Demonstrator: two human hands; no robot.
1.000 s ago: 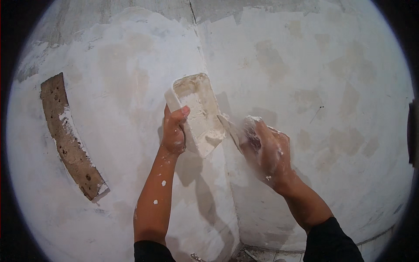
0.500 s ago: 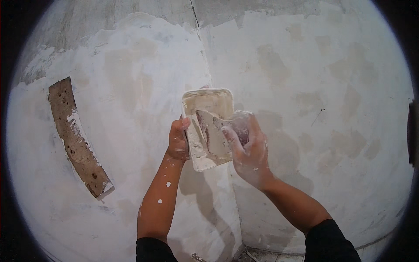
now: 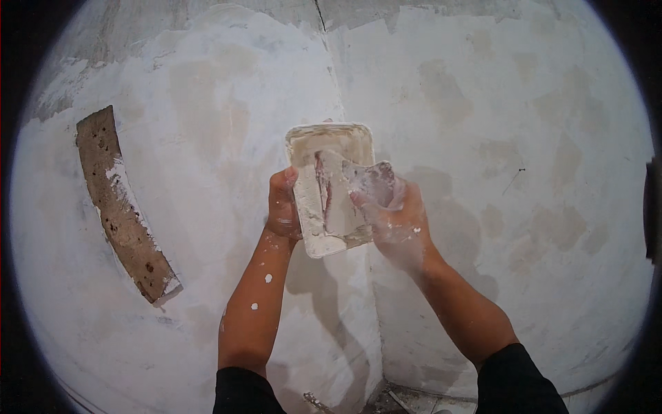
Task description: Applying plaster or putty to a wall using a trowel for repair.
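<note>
A white rectangular plastic tub (image 3: 300, 131), tilted toward me, is held up before the wall corner. My left hand (image 3: 283, 207) grips its left side, thumb over the rim, the other fingers hidden behind. Pale wet filler coats its inside walls and bottom. My right hand (image 3: 400, 224) is closed round the handle end of a broad putty knife (image 3: 340, 196), its thumb on the near face. The knife's flat blade lies inside the tub's opening, smeared with filler, with a dark reddish edge on its left. White spatters dot both hands and my left forearm.
Two walls meet behind the tub, patchy with white filler (image 3: 200, 172). A brown wood-like strip (image 3: 127, 214) slants on the left wall. A small nail-like piece (image 3: 522, 170) sticks out of the right wall. Debris (image 3: 396, 400) lies at the foot of the corner.
The tub and both hands sit slightly higher in view. The putty knife has shifted a little within the tub, and my right hand has turned slightly.
</note>
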